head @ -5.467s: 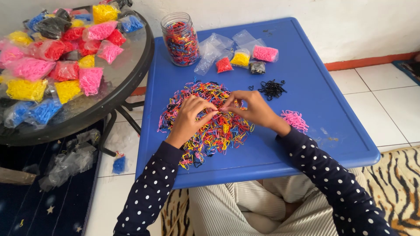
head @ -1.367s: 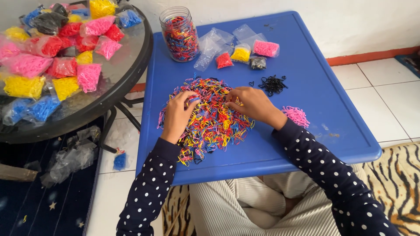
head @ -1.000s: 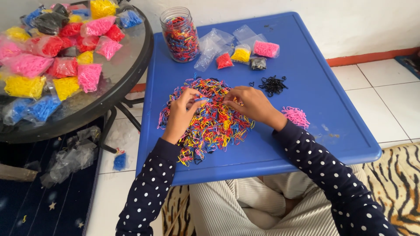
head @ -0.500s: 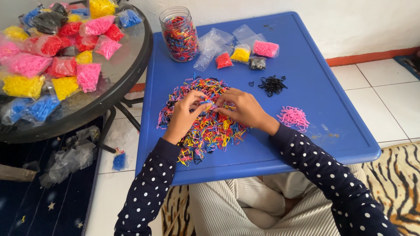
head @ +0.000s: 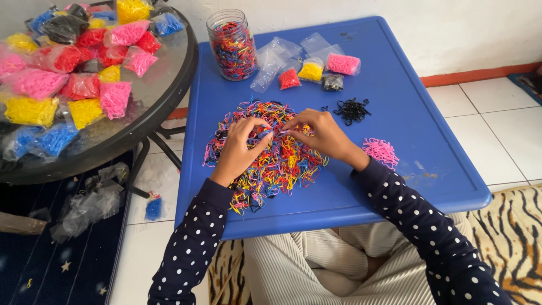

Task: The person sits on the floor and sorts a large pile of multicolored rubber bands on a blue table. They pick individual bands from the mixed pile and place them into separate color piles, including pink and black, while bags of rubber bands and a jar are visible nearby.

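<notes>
Both hands work in the middle of the mixed pile of small rubber bands [head: 265,149], which lies on the blue table [head: 429,164] right in front of the person — close to the body, so both hands reach it easily. The left hand [head: 240,148] rests on the pile w/ thumb and forefinger pinched together; the right hand [head: 322,135] meets it fingertip to fingertip, also pinched. Something thin and bluish shows between the tips, prob. a single band, but it's too small to be sure.

Just right of the pile sits a small pink heap [head: 381,152], and beyond the pile, toward the wall, a small black heap [head: 351,110] — each one colour only, kept apart from the mix. Farther back from the pile are a glass jar [head: 231,45] full of mixed bands and little clear bags [head: 307,65], some holding one colour, some flat and unfilled.

Left of the pile, on a round glass table [head: 141,107], lie many filled bags [head: 68,85] — pink, yellow, red, blue, black.
</notes>
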